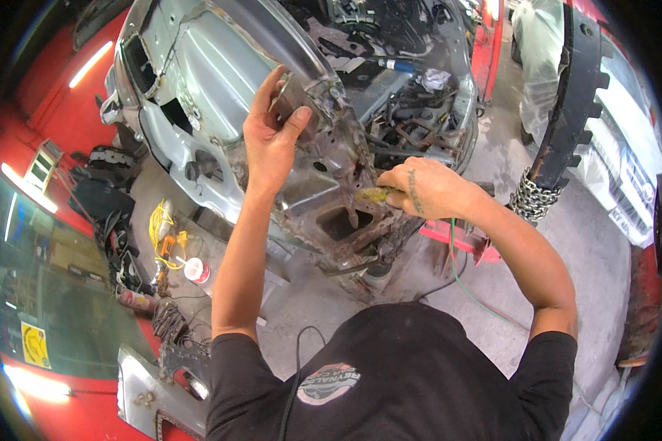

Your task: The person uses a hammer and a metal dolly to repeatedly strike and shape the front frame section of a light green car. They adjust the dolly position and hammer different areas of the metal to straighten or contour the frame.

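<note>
At the near corner of the car body (217, 66), the left hand (271, 143) grasps a metal plate (296, 101); the right hand (426, 189) clutches a yellowish object (374, 194), its kind unclear, near the squarish opening (340, 224).

I have free room over the grey car panel (309, 197), between my left hand (272, 143) and right hand (421, 189). A metal plate (294, 105) fills the gap between my left thumb and fingers. Beside my right forearm, a heavy chain (535, 197) and red stand (487, 253) (a thin green hose (456, 273) too) obstruct passage.
</note>
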The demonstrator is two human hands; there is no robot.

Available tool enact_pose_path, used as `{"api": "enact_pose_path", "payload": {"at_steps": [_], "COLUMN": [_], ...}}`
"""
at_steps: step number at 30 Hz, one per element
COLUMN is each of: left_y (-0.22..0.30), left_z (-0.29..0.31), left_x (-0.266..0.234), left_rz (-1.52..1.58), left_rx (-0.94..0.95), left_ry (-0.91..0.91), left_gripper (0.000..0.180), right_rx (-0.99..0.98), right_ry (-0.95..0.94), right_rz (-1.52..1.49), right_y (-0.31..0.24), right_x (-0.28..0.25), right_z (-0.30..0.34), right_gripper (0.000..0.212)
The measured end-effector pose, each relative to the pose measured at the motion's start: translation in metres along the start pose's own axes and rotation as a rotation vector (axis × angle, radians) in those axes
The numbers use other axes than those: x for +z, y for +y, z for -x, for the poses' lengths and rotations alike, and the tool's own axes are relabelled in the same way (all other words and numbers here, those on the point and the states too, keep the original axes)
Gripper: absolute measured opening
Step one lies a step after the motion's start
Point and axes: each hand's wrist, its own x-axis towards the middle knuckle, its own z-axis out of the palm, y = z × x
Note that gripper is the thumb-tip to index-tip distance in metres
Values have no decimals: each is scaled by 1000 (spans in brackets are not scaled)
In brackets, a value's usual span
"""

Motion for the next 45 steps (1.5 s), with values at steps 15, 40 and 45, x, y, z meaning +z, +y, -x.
{"api": "enact_pose_path", "payload": {"at_steps": [15,40,45], "left_y": [-21,-28,-26], "left_z": [-11,-22,-24], "left_x": [3,-1,2], "left_rz": [139,256,333], "left_rx": [-28,1,-13], "left_ry": [24,-74,-72], "left_gripper": [54,50,52], "right_rx": [-97,-59,5], "right_ry": [-52,-21,-393], "right_rz": [159,206,253], "right_y": [-4,9,-2], "right_x": [-30,-19,-12], "right_z": [-2,-3,-3], "right_gripper": [22,24,23]}}
